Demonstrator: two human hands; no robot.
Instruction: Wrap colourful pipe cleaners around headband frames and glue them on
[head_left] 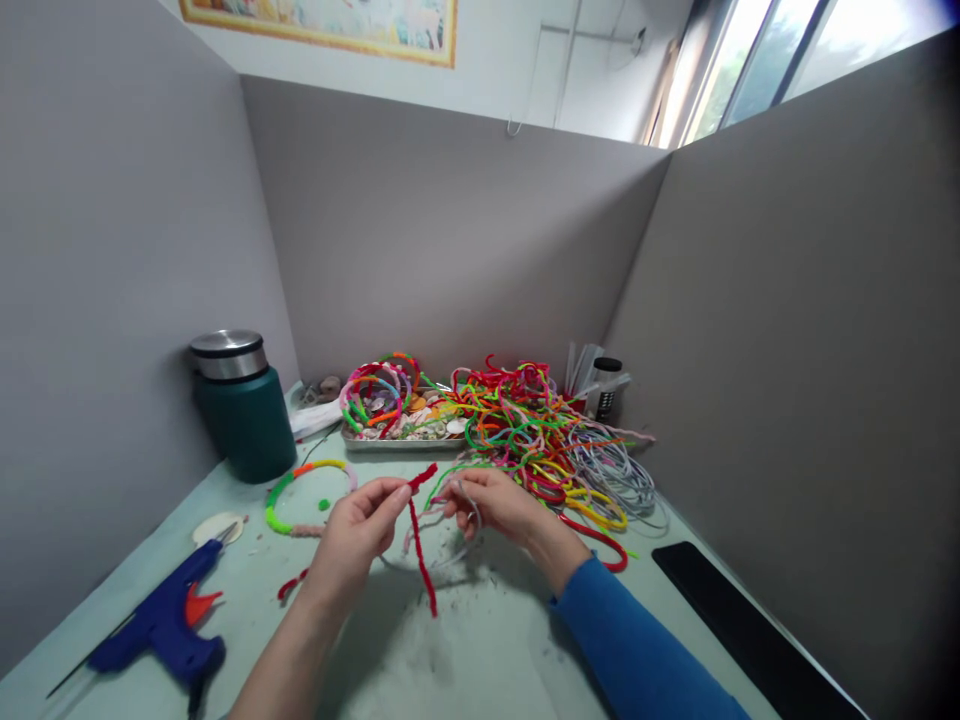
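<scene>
My left hand (369,520) pinches a red pipe cleaner (419,555) between thumb and fingertips. One short end points up to the right, and a longer end hangs down over the table. To its right, my right hand (491,505) has its fingers closed on a thin grey cord (477,522) that curves in a loop between the hands. A pale pink stretch shows near the cord behind the red pipe cleaner. Whether the red pipe cleaner touches the cord I cannot tell.
A blue glue gun (161,620) lies at left, below a green bottle (244,425). A finished-looking coloured ring (277,500) lies behind my left hand. At the back stand a metal tray (405,445) of buttons and rings, and a tangled pipe cleaner heap (525,410). Grey partitions (450,220) enclose the table.
</scene>
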